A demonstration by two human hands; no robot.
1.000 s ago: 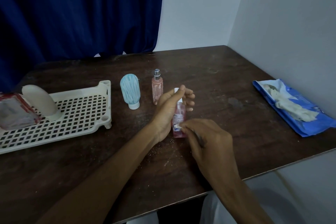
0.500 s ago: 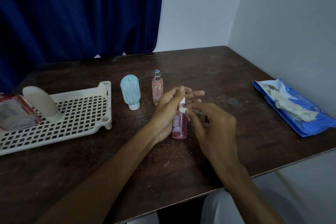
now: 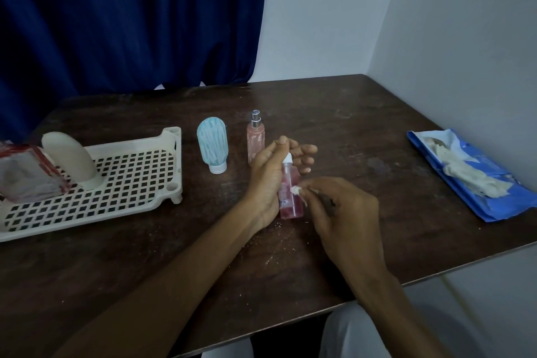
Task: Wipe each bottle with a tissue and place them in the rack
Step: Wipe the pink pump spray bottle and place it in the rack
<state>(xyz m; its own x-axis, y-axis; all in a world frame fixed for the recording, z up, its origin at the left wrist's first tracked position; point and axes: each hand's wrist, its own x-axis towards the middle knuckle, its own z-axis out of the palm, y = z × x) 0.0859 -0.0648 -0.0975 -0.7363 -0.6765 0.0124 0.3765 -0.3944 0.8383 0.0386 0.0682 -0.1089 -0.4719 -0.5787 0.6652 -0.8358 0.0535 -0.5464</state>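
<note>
Right hand [image 3: 348,212] has slid tissue [image 3: 297,191] down from cap to mid-body of pink bottle [image 3: 289,197], wad pinched in fingertips. Left hand [image 3: 270,180] grips bottle near upright, thumb at white cap, centre of table [image 3: 348,113], toward front edge. Blue bottle [image 3: 212,144] and spray bottle [image 3: 255,139] stand just behind. Rack [image 3: 130,183] at left edge holds white bottle [image 3: 69,160]. Tissue pack [image 3: 470,183] lies near right edge.
</note>
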